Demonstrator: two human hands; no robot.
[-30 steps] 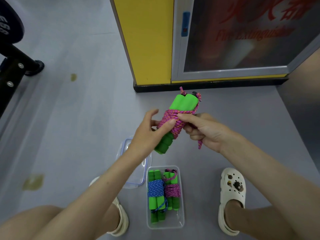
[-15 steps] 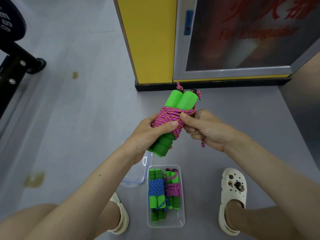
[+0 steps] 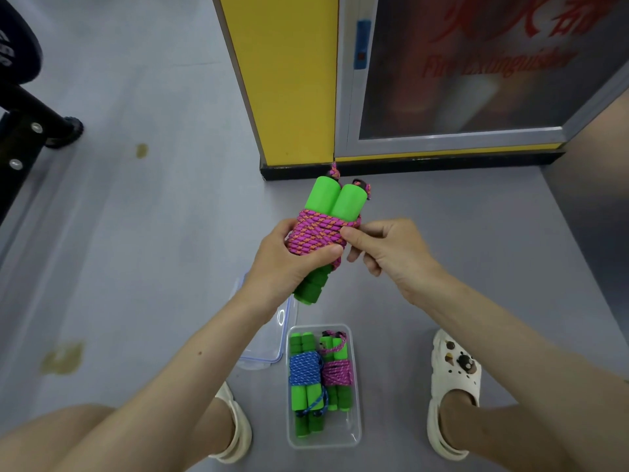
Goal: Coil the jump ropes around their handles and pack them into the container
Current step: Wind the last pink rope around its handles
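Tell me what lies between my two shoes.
The clear container sits there, holding a blue jump rope and a pink jump rope side by side, as the head view shows.

Clear drop to the container, hemmed in by shoes and lid

The open container [image 3: 354,437] lay on the floor [image 3: 153,250] between the left shoe [image 3: 235,427] and right shoe [image 3: 454,379], with the lid [image 3: 269,349] just beside its far-left corner. A blue bundle [image 3: 304,373] and a pink bundle [image 3: 337,371] filled its left and middle, leaving a bare strip along the right wall. Open air lay between the container and the held bundle [image 3: 320,233], gripped by the left hand [image 3: 289,264] and right hand [image 3: 388,250]. A yellow cabinet [image 3: 289,80] walled off the far side.
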